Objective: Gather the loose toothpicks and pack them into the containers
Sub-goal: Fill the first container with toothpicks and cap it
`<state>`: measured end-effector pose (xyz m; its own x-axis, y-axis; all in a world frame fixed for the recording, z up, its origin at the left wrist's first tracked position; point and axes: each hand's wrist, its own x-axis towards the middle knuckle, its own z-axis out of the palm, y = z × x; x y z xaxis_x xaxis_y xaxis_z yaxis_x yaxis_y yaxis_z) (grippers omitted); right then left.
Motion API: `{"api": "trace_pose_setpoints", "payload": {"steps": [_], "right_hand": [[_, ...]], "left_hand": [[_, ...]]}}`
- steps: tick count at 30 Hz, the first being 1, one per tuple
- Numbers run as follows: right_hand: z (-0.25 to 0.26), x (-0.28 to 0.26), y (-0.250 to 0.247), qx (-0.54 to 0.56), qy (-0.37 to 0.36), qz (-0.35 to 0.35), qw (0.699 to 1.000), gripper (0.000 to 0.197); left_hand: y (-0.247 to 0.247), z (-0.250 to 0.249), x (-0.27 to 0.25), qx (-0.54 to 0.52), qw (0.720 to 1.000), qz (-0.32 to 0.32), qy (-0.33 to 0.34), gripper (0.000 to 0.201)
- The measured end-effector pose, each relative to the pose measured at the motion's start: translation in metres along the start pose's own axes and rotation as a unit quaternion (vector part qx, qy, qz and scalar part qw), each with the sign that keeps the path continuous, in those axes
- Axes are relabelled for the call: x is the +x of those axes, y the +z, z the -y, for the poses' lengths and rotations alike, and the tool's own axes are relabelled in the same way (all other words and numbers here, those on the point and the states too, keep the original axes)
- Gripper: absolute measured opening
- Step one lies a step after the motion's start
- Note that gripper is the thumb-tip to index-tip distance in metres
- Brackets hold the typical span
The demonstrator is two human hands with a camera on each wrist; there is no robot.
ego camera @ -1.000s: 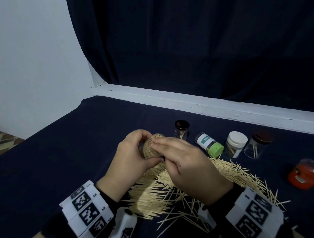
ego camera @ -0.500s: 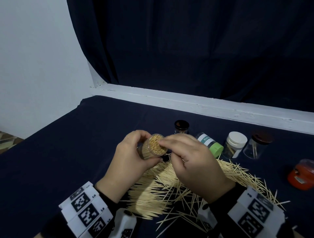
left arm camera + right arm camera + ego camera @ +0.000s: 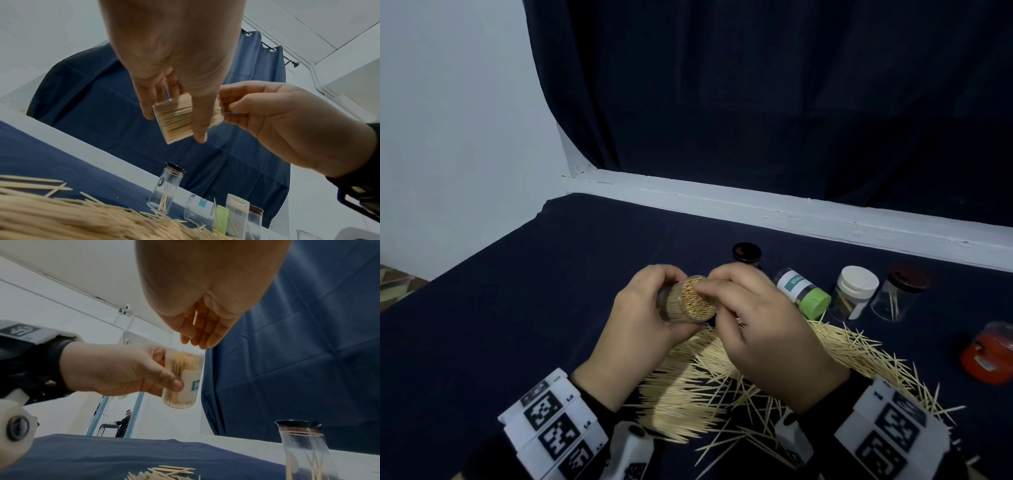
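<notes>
1. head view: left hand (image 3: pixel 643 325) grips a clear container (image 3: pixel 686 301) packed full of toothpicks, held tilted above the dark tablecloth (image 3: pixel 517 308), open mouth toward the camera. right hand (image 3: pixel 763 332) has its fingers bent, the fingertips (image 3: pixel 703 291) resting on the toothpick ends at the mouth; it holds nothing that can be made out. a large pile of loose toothpicks (image 3: pixel 688 394) lies on the cloth below both hands. behind the pile, in a row: a black-lidded jar (image 3: pixel 746 253), a green-capped container (image 3: pixel 803 291) lying on its side, a white-lidded jar (image 3: pixel 856 291), a brown-lidded jar (image 3: pixel 899 294) with a few toothpicks inside. an orange container (image 3: pixel 988 353) sits apart at far right.

2. left wrist view: left hand (image 3: pixel 176 53) has thumb and fingers curled round the full container (image 3: pixel 179 120). right hand (image 3: pixel 287 123) meets the container's far end, fingers bent. the loose pile (image 3: pixel 72 219) fills the lower left; the black-lidded jar (image 3: pixel 166 190) stands upright beyond it.

3. right wrist view: left hand (image 3: pixel 115 369) holds the container (image 3: pixel 184 378), its label visible, thumb across the side. right hand (image 3: pixel 205 305) hangs over its top, fingers (image 3: pixel 203 337) together and pointing down at the mouth. several loose toothpicks (image 3: pixel 170 472) lie on the cloth; a dark-lidded clear jar (image 3: pixel 304 451) stands at right.
</notes>
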<state>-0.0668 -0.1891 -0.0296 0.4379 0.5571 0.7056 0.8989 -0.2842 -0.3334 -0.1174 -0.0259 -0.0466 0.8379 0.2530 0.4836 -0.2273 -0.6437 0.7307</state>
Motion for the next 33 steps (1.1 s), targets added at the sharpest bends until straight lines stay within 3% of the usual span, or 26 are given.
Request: {"api": "trace_pose_setpoints", "payload": {"steps": [8, 13, 21, 27, 33], "right_hand": [[0.007, -0.003, 0.004, -0.064, -0.054, 0.014, 0.996, 0.038], [0.003, -0.003, 0.001, -0.059, -0.043, -0.022, 0.997, 0.035], [0.002, -0.005, -0.003, -0.078, -0.045, 0.009, 0.996, 0.034], [-0.002, -0.009, -0.034, -0.021, 0.056, -0.068, 0.996, 0.029], [-0.021, -0.039, -0.091, -0.081, 0.131, -0.117, 0.981, 0.023]], "left_hand": [[0.0, 0.002, 0.001, -0.022, 1.0, -0.013, 0.015, 0.051], [0.0, 0.002, 0.0, -0.034, 0.999, -0.011, 0.015, 0.052], [0.0, -0.005, 0.001, -0.039, 0.999, -0.003, -0.005, 0.052], [0.012, -0.016, 0.002, -0.055, 0.998, 0.04, -0.008, 0.053], [0.039, -0.04, 0.003, -0.092, 0.992, 0.09, 0.003, 0.058]]}}
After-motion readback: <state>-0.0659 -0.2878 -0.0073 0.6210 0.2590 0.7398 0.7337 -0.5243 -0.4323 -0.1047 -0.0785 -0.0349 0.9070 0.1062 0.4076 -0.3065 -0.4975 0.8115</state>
